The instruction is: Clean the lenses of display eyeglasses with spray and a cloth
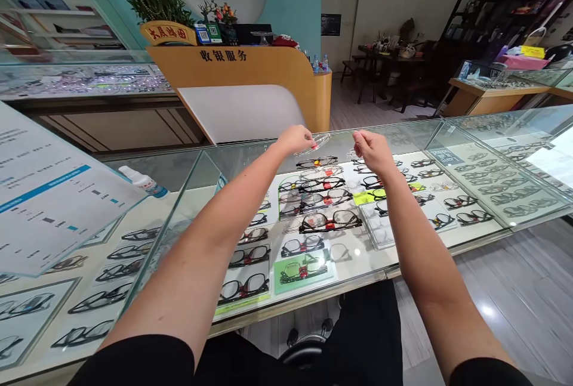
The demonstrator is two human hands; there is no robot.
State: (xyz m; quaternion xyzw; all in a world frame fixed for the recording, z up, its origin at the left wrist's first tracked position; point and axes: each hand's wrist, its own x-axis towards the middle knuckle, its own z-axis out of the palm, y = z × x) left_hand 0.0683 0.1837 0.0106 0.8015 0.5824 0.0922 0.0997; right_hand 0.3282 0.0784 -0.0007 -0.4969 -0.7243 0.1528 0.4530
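My left hand is at the far edge of the glass display counter, its fingers closed at clear-framed eyeglasses with a small red tag. To its right, my right hand is curled closed above the far rows; whatever its fingers pinch is hidden. Between and below my forearms lie several rows of eyeglasses, among them a dark pair with a red tag. Nearer to me, another pair rests on a green card.
A glass counter stretches across in front of me. At left are a printed sheet and a white bottle. Beyond stands a wood-and-white cashier desk. A stool is below by my legs.
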